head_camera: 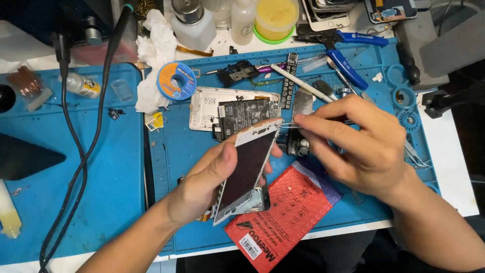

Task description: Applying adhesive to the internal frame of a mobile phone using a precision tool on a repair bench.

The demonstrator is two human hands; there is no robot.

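The left hand (207, 184) wraps its fingers around a tilted phone screen assembly (246, 172) while the right hand (364, 144) pinches fine tweezers (287, 126) at its top corner just beyond the fingertips, where a slip could scratch the glass.

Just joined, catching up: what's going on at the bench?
A person is working on a phone. The left hand holds a white-framed phone screen assembly tilted above the blue work mat. The right hand pinches thin metal tweezers against its top corner. The opened white phone back shell with black battery lies behind, a red padded envelope below.
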